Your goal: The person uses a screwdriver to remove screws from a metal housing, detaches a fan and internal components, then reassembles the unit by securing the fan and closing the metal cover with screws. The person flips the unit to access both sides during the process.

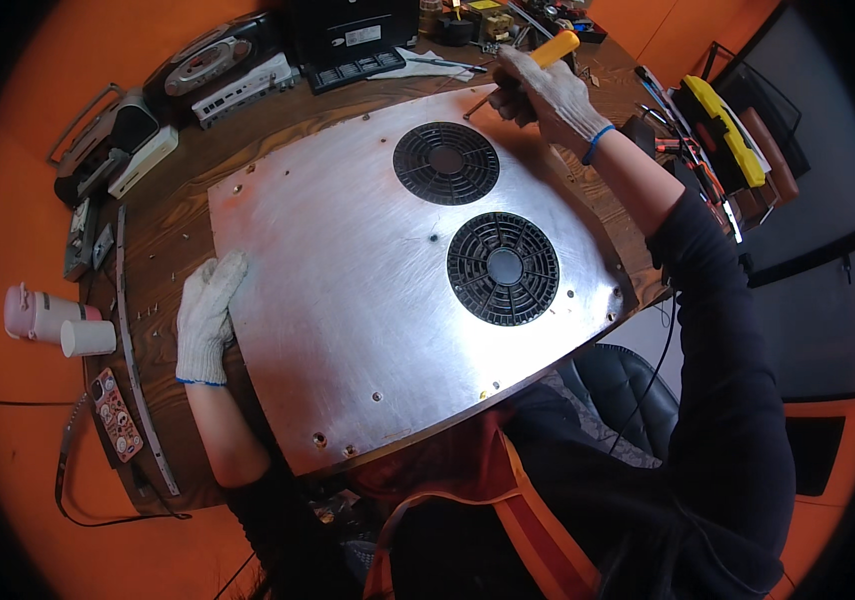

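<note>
A large silver metal panel (328, 260) with two round black fan grilles, the far one (446, 163) and the near one (504, 268), lies on the wooden table. Screws and holes dot its edges. My right hand (553, 95), in a white knit glove, is closed round a screwdriver with a yellow handle (554, 48). The shaft slants down left, its tip at the panel's far edge beyond the far grille. At the panel's left edge, my gloved left hand (210, 315) grips the rim, with its fingers partly over the metal.
Loose screws lie on the wooden table (163, 265) left of the panel, beside a long metal strip (133, 330). A white cup (88, 338), a pink-lidded bottle (43, 310) and a patterned phone (116, 415) stand farther left. Old radios (213, 60) line the back; a yellow case (723, 130) is at right.
</note>
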### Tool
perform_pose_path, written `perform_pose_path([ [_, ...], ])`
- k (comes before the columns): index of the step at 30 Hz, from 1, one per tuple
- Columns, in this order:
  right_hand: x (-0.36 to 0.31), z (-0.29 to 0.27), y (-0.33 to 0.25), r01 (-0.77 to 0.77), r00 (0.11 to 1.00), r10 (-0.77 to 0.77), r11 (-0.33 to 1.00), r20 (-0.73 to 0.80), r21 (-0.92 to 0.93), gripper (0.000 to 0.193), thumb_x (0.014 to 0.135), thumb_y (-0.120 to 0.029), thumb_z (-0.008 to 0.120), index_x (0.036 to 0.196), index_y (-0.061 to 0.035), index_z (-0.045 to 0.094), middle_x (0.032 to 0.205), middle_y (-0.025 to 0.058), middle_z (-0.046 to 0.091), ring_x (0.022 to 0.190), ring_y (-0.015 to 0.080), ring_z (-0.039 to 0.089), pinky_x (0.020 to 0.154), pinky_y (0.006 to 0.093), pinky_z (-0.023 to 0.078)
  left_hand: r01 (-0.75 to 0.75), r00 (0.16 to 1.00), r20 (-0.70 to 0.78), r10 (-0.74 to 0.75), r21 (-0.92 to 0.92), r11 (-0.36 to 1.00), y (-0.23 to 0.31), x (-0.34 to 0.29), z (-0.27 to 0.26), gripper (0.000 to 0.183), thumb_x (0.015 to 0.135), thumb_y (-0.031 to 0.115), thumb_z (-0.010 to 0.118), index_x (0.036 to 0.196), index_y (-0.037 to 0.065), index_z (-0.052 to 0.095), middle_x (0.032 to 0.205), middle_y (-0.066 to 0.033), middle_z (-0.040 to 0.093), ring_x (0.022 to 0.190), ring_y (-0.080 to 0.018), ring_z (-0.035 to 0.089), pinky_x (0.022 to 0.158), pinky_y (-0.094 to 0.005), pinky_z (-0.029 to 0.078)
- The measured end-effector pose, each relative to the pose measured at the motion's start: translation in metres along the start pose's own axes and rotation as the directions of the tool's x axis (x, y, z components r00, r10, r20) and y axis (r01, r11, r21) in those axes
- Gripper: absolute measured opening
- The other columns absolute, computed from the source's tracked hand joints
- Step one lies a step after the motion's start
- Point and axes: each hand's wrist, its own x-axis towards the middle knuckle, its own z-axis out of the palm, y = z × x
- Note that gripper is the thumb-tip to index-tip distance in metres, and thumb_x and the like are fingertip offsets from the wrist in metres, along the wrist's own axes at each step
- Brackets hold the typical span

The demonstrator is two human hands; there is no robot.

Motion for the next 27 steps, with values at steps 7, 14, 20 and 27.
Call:
perform_pose_path([
  [7,0.007,0.016,-0.018,0.175,0.980,-0.198,0.873,-0.004,-0.456,0.061,0.097,-0.062,0.053,0.069,-0.0091,0.069,0.058,0.0029,0.066,0.052,0.0102,0.065,0.051,0.0248,0.051,0.050,0.998,0.037,-0.047,-0.112,0.992,0.005,-0.003,0.004,0.036,0.092,0.023,0.080,0.111,-0.003,0.063,0.100,-0.0044,0.067,0.083,-0.0111,0.063,0.074,-0.0272,0.054],
  [14,0.022,0.015,-0.004,0.301,0.952,-0.261,0.896,0.162,-0.326,0.055,0.097,-0.061,0.053,0.084,-0.0093,0.068,0.059,0.0010,0.060,0.050,0.0091,0.059,0.047,0.0265,0.047,0.037,0.999,0.027,-0.035,-0.054,0.998,0.005,-0.002,0.001,0.034,0.092,0.026,0.080,0.106,0.000,0.064,0.096,-0.0035,0.066,0.080,-0.0103,0.061,0.072,-0.0272,0.054],
  [20,0.034,-0.004,-0.029,0.314,0.875,-0.070,0.835,0.479,-0.452,0.043,0.104,-0.050,0.057,0.104,-0.0076,0.064,0.077,0.0019,0.059,0.053,0.0087,0.052,0.043,0.0240,0.040,-0.007,1.000,-0.027,0.006,-0.057,0.998,0.001,0.002,0.002,0.030,0.095,0.026,0.076,0.107,0.000,0.064,0.095,-0.0034,0.067,0.078,-0.0110,0.063,0.070,-0.0277,0.055],
  [27,0.031,0.010,-0.025,0.457,0.880,-0.474,0.833,0.023,-0.311,0.076,0.089,-0.041,0.077,0.150,-0.0098,0.044,0.104,0.0143,0.069,0.088,0.0204,0.069,0.073,0.0351,0.056,0.024,1.000,0.007,-0.024,-0.075,0.997,0.004,0.004,0.001,0.030,0.094,0.022,0.078,0.107,-0.001,0.063,0.099,-0.0063,0.067,0.081,-0.0117,0.064,0.072,-0.0275,0.057],
])
